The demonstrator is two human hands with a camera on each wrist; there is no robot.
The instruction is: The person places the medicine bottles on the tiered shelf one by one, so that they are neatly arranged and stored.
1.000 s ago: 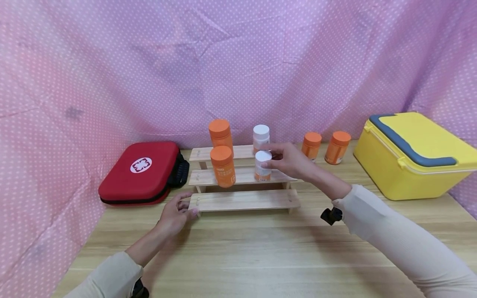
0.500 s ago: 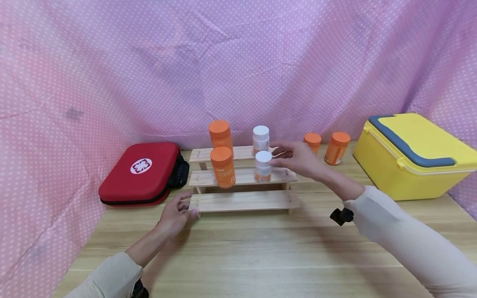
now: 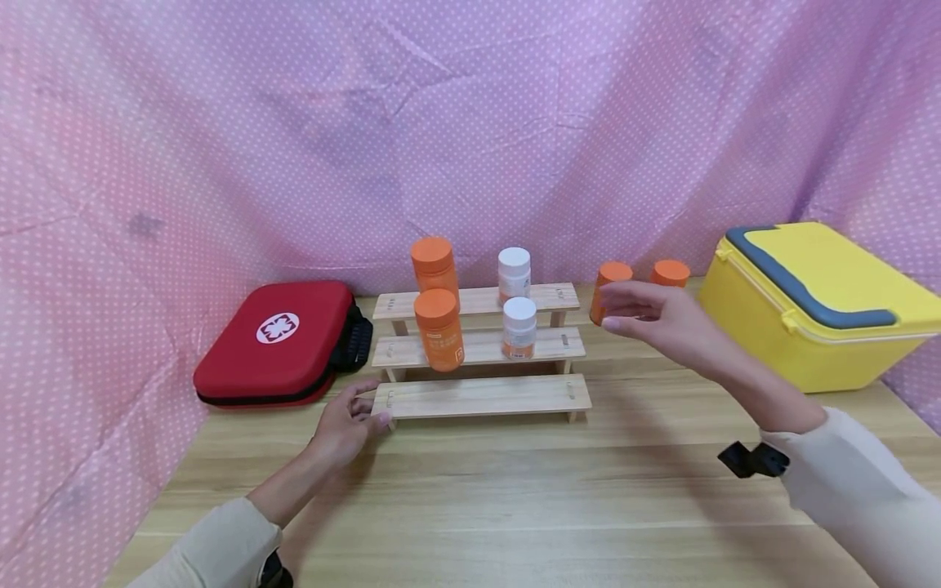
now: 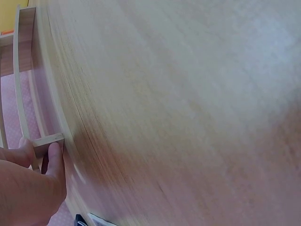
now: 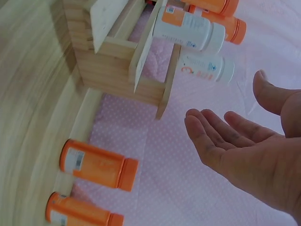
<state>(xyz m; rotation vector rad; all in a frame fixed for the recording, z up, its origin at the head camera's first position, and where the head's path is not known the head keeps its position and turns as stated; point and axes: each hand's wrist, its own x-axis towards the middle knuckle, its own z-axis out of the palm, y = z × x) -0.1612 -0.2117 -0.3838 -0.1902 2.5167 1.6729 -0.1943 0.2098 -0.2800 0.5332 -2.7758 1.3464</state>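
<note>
A: What's different, from the left?

B: At the left end of the wooden rack (image 3: 481, 397), nothing: the left hand (image 3: 340, 429) grips its front step, same as a second ago. The two large orange bottles (image 3: 441, 335) on the rack's back and middle steps haven't moved.

A: And the small white bottle (image 3: 519, 329)?

B: Upright on the rack's middle step, towards the right end, in front of the other white bottle (image 3: 514, 278). The right hand (image 3: 665, 322) held it a second ago and has let go. I'd call that placement done.

A: Where is that hand now?

B: Right of the rack, fingers loosely extended, holding nothing, near two smaller orange bottles (image 3: 599, 302) but touching neither.

A: And around it all?

B: Left of the rack, a red case (image 3: 238, 359). Beneath the rack, a wood-grain table (image 3: 470, 506); behind it, a creased pink dotted cloth (image 3: 470, 122). Well right of it, a yellow box (image 3: 794, 347).
</note>
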